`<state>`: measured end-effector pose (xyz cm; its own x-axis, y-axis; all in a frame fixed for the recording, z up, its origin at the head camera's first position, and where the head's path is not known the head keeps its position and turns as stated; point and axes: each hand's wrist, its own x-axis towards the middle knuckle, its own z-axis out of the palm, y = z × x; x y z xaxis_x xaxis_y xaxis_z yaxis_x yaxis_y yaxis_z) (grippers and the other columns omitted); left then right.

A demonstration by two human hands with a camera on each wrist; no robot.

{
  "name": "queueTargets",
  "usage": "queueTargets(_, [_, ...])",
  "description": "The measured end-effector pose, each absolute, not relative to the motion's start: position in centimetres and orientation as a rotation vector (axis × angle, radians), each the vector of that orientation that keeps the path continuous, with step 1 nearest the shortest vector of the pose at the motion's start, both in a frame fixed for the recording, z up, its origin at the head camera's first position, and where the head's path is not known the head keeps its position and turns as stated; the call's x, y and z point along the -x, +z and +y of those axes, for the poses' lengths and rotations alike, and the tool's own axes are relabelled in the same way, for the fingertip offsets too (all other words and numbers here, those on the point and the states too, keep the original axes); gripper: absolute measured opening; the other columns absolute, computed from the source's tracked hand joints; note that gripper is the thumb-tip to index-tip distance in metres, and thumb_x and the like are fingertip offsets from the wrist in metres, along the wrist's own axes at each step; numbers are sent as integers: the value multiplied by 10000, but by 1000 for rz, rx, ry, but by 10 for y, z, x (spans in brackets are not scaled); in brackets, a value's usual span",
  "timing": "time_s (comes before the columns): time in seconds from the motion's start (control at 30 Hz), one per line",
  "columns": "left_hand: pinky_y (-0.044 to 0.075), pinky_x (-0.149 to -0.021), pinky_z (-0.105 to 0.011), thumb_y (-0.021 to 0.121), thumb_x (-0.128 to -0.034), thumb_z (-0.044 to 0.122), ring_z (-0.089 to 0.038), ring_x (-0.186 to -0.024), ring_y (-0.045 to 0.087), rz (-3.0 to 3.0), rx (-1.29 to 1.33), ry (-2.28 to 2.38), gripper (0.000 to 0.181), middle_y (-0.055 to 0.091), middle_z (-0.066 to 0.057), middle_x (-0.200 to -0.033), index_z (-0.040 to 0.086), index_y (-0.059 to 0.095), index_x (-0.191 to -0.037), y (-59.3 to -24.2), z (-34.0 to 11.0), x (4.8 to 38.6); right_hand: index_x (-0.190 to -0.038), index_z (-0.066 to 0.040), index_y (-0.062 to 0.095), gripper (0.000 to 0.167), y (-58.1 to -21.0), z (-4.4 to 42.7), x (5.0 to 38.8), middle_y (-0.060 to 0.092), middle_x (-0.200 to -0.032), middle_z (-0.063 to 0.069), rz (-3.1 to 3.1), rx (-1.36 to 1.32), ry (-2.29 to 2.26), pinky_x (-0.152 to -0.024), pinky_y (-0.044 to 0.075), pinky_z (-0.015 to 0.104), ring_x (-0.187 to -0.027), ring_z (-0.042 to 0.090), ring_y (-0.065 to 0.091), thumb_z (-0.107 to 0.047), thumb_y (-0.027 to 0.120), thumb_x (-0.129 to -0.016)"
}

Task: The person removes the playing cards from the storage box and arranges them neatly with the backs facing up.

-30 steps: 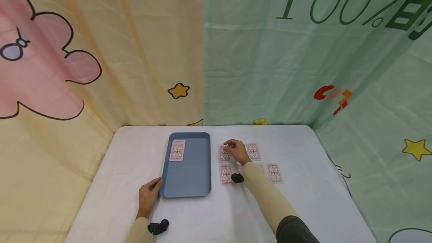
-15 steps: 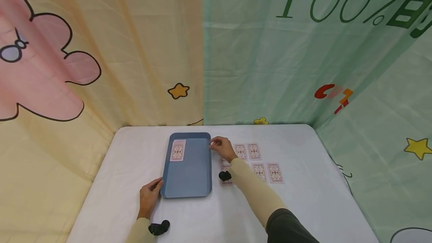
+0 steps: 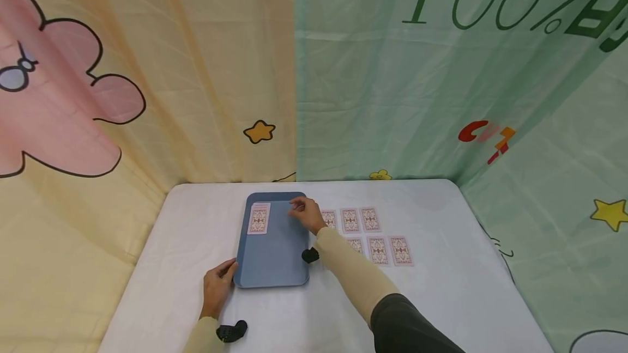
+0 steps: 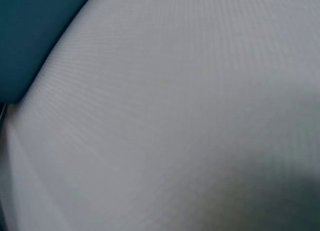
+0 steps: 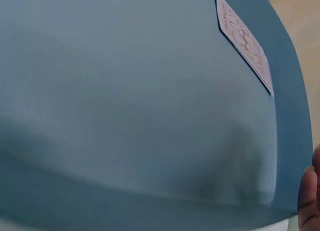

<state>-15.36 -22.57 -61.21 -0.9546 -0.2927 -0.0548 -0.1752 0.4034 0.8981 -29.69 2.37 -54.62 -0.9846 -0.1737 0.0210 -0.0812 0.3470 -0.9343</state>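
While the left hand [image 3: 217, 290] pinches the near part of the left rim of the blue tray [image 3: 272, 260] between thumb and fingers, the right hand [image 3: 309, 215] is over the tray's far right corner, its thumb and fingertips drawn close together; whether a card is caught between them I cannot tell. Inside the tray, near its far left corner, a stack of cards [image 3: 258, 220] lies with a patterned red back facing up and the edge of another card showing behind the top one. That stack sits to the left of the right hand's fingertips, apart from them, and well beyond the left hand, towards the far end. To the right of the tray, more cards lie back up on the white table [image 3: 441, 309] in two rows: three in the far row [image 3: 350, 220], near the right wrist, and a near row [image 3: 378, 250] partly hidden by the right sleeve [image 3: 360, 282]. On each wrist sits a small black device [image 3: 231, 331].
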Motion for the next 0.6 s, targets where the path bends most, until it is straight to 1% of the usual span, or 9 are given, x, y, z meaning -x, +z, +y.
queueTargets(0.13, [398, -745, -60, 620, -934, 120, -254, -1044, 625, -2543, -433, -1616, 276, 682, -206, -1112, -59, 681, -1136, -610, -226, 153, -1121, 47, 658, 311, -552, 13, 300, 635, -937, 108, 2525, 210, -1731, -709, 509, 288, -829, 189, 599, -15, 732, -825])
queueTargets(0.2, [403, -759, -68, 621, -936, 124, -281, -1071, 616, -2543, -434, -1630, 280, 680, -204, -1121, -57, 679, -1141, -610, -227, 153, -1127, 44, 655, 322, -555, 8, 301, 636, -946, 104, 2531, 197, -1727, -707, 507, 285, -829, 182, 595, -21, 738, -824])
queueTargets(0.3, [416, -790, -91, 620, -941, 132, -298, -1095, 610, -2545, -430, -1636, 284, 678, -199, -1130, -53, 677, -1149, -610, -228, 153, -1137, 45, 650, 342, -558, 1, 303, 634, -958, 110, 2521, 183, -1739, -703, 501, 290, -827, 183, 584, -26, 749, -818])
queueTargets(0.43, [445, -833, -151, 614, -947, 136, -315, -1109, 609, -2556, -423, -1623, 289, 675, -202, -1135, -57, 672, -1153, -611, -227, 153, -1142, 55, 644, 364, -562, -6, 304, 626, -961, 122, 2490, 171, -1760, -686, 491, 282, -805, 172, 566, -7, 758, -802])
queueTargets(0.6, [464, -826, -182, 614, -950, 139, -318, -1094, 618, -2556, -432, -1621, 288, 677, -200, -1133, -58, 673, -1152, -610, -227, 153, -1130, 59, 648, 375, -569, -17, 308, 625, -954, 136, 2510, 200, -1745, -652, 474, 250, -765, 142, 543, 28, 767, -776])
